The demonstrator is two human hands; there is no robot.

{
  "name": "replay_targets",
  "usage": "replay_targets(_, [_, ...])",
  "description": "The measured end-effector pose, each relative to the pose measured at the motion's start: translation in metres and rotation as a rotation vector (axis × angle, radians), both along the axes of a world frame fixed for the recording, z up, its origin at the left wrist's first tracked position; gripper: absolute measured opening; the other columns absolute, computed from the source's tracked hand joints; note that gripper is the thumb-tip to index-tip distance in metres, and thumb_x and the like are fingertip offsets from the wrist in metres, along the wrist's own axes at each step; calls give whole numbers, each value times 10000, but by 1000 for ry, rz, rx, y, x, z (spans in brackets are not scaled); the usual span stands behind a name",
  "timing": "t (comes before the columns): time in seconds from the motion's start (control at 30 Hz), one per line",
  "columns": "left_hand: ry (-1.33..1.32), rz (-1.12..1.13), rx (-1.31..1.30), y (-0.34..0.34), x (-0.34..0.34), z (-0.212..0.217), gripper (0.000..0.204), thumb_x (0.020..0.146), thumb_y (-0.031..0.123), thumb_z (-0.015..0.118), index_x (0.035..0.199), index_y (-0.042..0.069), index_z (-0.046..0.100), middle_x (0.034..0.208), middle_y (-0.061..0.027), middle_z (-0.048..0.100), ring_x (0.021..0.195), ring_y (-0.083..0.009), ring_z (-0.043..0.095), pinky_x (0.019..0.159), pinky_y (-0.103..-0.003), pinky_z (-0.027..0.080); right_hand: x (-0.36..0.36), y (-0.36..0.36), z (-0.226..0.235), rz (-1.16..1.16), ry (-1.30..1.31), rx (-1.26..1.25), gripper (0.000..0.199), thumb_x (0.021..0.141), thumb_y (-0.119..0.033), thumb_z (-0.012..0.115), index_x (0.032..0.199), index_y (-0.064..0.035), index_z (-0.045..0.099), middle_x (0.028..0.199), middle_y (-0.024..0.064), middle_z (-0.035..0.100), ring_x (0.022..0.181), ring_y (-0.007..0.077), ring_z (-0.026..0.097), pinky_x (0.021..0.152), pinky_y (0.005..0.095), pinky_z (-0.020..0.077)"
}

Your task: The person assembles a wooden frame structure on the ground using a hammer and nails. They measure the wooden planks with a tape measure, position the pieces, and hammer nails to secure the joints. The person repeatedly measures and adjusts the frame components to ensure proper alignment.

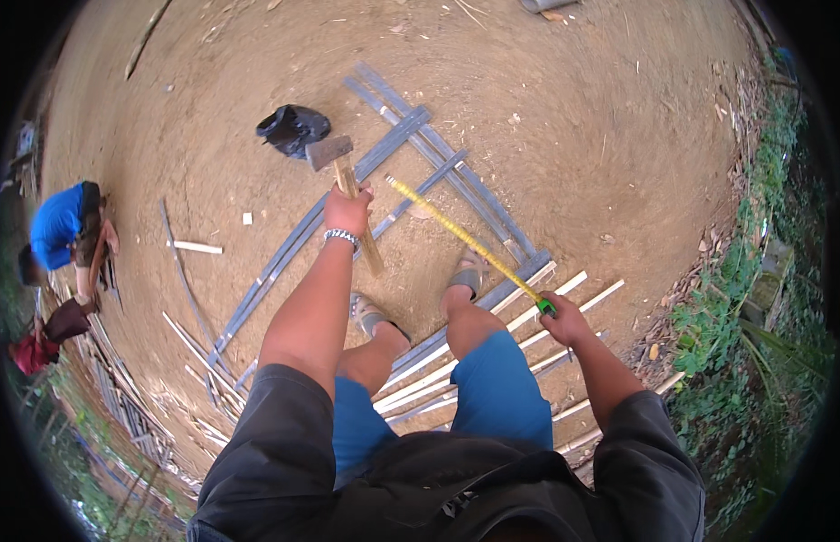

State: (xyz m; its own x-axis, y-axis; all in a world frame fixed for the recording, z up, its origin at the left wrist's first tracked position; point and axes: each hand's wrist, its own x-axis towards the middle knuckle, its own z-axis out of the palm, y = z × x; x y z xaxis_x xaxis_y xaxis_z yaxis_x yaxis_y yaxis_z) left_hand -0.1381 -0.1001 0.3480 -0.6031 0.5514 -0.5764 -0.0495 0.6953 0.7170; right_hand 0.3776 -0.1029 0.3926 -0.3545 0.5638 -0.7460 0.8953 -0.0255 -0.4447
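My left hand (pixel 347 211) is closed around the wooden handle of a hammer (pixel 330 153), whose blocky head points away from me. In my right hand (pixel 569 322) is a green tape measure (pixel 547 308). Its yellow blade (pixel 465 237) is drawn out toward the far left, and the free end stops just right of my left hand. Below both hands, grey-painted slats (pixel 397 135) lie on the dirt, crossed and joined in a roughly triangular frame. I cannot tell whether the blade touches any slat.
A black plastic bag (pixel 296 128) lies beyond the frame. Pale wooden strips (pixel 519 348) are spread around my feet, and more strips (pixel 117 397) lie at the left. A person in a blue shirt (pixel 58 224) bends over there, near another person in dark red (pixel 54 336). Plants (pixel 722 312) edge the right.
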Motion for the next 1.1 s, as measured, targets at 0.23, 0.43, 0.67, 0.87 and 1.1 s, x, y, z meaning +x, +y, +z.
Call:
replay_targets(0.23, [244,-180,-105,76,0,-151,282,882,201,765,1043,-8,664,914,-147,760,783,-216,751,703,-372,596,14,63,-167,-105,-11,-11,626,809,-234,688,1408,-84,585,1198,262,694,1096,406,683,968,444,538])
replay_targets(0.43, [538,-470,-126,72,17,-227,315,851,203,686,1109,21,694,990,-259,735,926,-446,706,849,-498,554,-46,107,-248,-155,-41,-4,647,807,-279,675,1418,-85,580,1124,278,707,1041,395,701,942,444,545])
replay_targets(0.67, [581,-874,235,-6,61,-261,264,836,-13,634,1089,50,676,1219,-171,681,1130,-377,630,974,-456,536,-72,101,-288,-167,-26,-9,655,804,-283,672,1421,-85,580,1079,266,716,1002,392,704,930,438,548])
replay_targets(0.87, [613,-927,71,-45,69,-273,293,738,-61,672,1011,46,662,1292,-122,616,1138,-367,623,948,-457,539,-73,91,-285,-170,-35,-31,656,804,-281,673,1427,-98,581,1040,256,715,964,381,708,897,432,549])
replay_targets(1.1, [647,-862,48,-36,63,-289,289,742,-61,662,1013,37,680,1215,-134,639,1090,-376,638,917,-455,541,-66,90,-295,-160,4,7,651,808,-282,665,1429,-110,575,1066,260,705,972,395,700,900,447,548])
